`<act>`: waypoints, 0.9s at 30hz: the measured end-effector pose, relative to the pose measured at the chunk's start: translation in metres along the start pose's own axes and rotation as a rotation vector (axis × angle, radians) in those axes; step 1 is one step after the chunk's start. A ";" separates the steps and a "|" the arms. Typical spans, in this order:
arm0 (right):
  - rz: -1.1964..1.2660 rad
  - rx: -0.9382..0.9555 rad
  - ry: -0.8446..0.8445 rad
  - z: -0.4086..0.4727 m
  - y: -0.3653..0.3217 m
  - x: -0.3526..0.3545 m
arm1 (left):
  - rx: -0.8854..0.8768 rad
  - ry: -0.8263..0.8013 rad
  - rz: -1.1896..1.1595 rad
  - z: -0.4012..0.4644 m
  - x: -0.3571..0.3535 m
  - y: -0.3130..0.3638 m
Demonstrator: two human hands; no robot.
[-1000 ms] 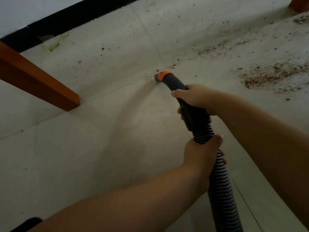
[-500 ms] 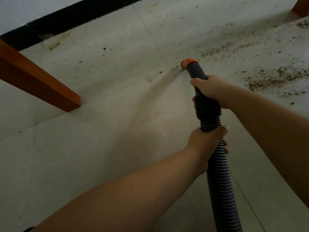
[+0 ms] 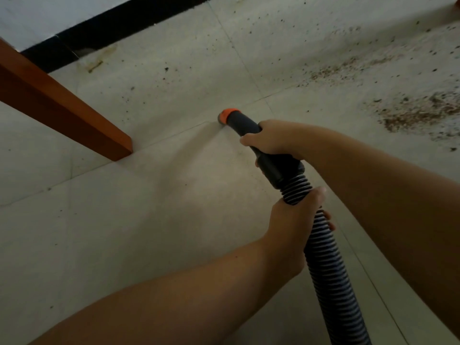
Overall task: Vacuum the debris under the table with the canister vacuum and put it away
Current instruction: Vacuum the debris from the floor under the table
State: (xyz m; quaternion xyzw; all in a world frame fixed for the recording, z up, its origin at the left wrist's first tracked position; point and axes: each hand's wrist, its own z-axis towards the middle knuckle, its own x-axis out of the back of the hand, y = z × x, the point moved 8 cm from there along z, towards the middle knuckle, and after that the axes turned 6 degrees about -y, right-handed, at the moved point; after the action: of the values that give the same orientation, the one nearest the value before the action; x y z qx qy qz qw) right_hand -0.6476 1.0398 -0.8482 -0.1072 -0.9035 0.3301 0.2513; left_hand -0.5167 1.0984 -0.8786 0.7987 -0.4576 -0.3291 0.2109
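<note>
A dark vacuum hose [image 3: 328, 265] with ribbed tubing ends in a smooth handle with an orange nozzle tip [image 3: 229, 114] that touches the pale tiled floor on a grout line. My right hand [image 3: 273, 136] grips the smooth handle just behind the tip. My left hand [image 3: 296, 220] grips the ribbed hose lower down. Brown debris [image 3: 418, 113] lies in a thick patch at the right, with a thinner streak [image 3: 348, 68] farther back. The canister itself is out of view.
An orange-brown wooden table leg [image 3: 62, 105] slants in from the left and meets the floor near the tip. A black skirting strip [image 3: 119, 23] under a white wall runs along the back. Dark specks dot the far tiles.
The nozzle tip swung right half a second ago and has now swept back left along the grout line, away from the debris patch. Both hands keep their grip.
</note>
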 end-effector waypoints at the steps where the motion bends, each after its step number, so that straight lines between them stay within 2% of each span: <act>1: 0.006 -0.007 0.012 -0.003 0.003 0.001 | 0.005 -0.023 -0.007 -0.003 -0.002 -0.001; 8: 0.091 -0.112 0.245 -0.046 0.054 0.043 | 0.115 -0.184 0.137 -0.005 -0.036 -0.015; 16: 0.225 -0.245 0.402 -0.111 0.130 0.069 | 0.268 -0.314 0.329 -0.016 -0.084 -0.057; 21: 0.331 -0.306 0.468 -0.143 0.170 0.062 | 0.306 -0.313 0.379 -0.033 -0.105 -0.081; 27: 0.474 -0.380 0.542 -0.174 0.200 0.068 | 0.315 -0.300 0.554 -0.048 -0.122 -0.082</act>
State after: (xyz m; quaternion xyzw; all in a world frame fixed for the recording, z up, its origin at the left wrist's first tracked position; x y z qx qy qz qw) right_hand -0.6083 1.3105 -0.8386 -0.4400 -0.7999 0.1659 0.3730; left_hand -0.4785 1.2466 -0.8572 0.6096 -0.7281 -0.2983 0.0969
